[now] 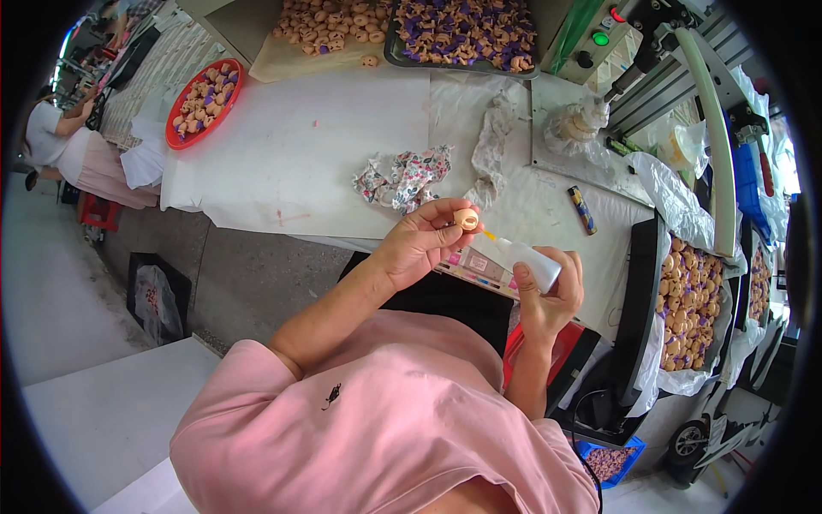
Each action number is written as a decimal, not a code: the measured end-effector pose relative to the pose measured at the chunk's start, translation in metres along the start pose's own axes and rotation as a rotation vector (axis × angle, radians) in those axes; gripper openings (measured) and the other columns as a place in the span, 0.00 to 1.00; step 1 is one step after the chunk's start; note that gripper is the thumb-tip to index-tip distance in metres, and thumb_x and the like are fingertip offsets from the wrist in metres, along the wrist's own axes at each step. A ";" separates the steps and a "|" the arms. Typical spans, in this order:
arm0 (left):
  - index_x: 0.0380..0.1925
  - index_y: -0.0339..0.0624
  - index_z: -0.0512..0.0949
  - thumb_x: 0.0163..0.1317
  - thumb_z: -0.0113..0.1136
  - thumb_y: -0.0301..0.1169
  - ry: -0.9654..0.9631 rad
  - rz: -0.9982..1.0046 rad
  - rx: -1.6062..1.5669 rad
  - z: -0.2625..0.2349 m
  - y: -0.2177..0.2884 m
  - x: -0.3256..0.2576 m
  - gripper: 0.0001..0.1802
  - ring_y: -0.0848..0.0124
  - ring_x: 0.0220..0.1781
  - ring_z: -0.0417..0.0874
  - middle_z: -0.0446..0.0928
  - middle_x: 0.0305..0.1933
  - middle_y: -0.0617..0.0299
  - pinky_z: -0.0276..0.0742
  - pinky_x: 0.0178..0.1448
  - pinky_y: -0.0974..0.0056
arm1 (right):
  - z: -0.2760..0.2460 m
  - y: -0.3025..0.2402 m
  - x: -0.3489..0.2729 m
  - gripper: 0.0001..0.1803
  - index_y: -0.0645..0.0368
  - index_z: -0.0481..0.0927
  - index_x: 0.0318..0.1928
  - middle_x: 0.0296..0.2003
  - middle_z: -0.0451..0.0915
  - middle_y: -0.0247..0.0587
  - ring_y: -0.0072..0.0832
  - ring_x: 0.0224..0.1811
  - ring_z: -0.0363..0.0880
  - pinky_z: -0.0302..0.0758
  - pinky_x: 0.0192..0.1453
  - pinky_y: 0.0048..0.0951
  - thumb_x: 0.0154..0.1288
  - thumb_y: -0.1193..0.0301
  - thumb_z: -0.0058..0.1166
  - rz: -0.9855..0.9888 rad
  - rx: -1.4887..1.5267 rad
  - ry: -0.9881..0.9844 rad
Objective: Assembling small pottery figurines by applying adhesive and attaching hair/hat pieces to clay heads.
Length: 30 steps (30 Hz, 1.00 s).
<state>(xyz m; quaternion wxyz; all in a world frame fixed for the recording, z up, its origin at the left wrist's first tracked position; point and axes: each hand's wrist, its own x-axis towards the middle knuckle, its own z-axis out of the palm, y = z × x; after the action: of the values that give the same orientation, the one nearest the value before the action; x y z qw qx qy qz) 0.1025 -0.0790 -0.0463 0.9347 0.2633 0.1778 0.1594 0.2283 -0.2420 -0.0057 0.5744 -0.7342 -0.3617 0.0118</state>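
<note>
Landmark: I place everything by the floral cloth [404, 178], crumpled near the middle of the white surface [291, 154].

Red dish [204, 103]: far left of the cloth and up, at the surface's edge. I read it as a holding dish, heaped with small tan and purple pieces and kept out of the working patch.

Left hand [419, 244]: just below the cloth, raised off the surface. Its fingers [441, 216] are closed around a small tan bead-like piece [466, 220], the open face turned toward the nozzle, I judge so the tip can reach it.

Squeeze bottle [531, 261]: below and right of the cloth, a white bottle lying slantwise with its thin yellow nozzle touching, or all but touching, the tan piece.

Right hand [550, 295]: below and right of the cloth, wrapped tight round the bottle's body, a grip that suits pressing it.

Dark tray [462, 34]: above and right of the cloth at the far edge, full of mixed tan and purple pieces.

Lighter [583, 210]: right of the cloth, lying flat and untouched.

Lined bin [687, 300]: far right of the cloth and lower, packed with tan pieces, close beside the bottle hand.
</note>
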 end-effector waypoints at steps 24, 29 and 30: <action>0.59 0.46 0.72 0.67 0.56 0.34 -0.107 0.046 -0.219 0.001 0.042 -0.034 0.20 0.71 0.50 0.82 0.78 0.53 0.60 0.81 0.55 0.68 | 0.092 0.053 0.187 0.12 0.60 0.78 0.45 0.42 0.79 0.49 0.49 0.47 0.75 0.70 0.53 0.40 0.59 0.76 0.54 -0.484 -0.346 -0.085; 0.58 0.46 0.71 0.68 0.55 0.33 -0.104 0.054 -0.240 -0.003 0.045 -0.047 0.20 0.71 0.50 0.82 0.77 0.54 0.58 0.81 0.54 0.67 | 0.141 0.085 0.262 0.13 0.59 0.81 0.39 0.39 0.79 0.48 0.49 0.46 0.75 0.72 0.50 0.43 0.52 0.81 0.50 -0.463 -0.516 -0.085; 0.58 0.46 0.71 0.68 0.55 0.33 -0.119 0.060 -0.230 -0.006 0.045 -0.052 0.20 0.71 0.50 0.82 0.77 0.54 0.58 0.81 0.54 0.67 | 0.145 0.093 0.270 0.13 0.58 0.82 0.35 0.38 0.79 0.48 0.49 0.45 0.76 0.73 0.48 0.43 0.50 0.83 0.49 -0.369 -0.603 -0.178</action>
<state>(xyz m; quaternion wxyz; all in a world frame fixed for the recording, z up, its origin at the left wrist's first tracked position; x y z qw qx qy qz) 0.0448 -0.0598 -0.0136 0.9624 0.1687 0.0946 0.1909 0.4129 0.0194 -0.0265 0.2906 -0.7892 -0.5238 -0.1352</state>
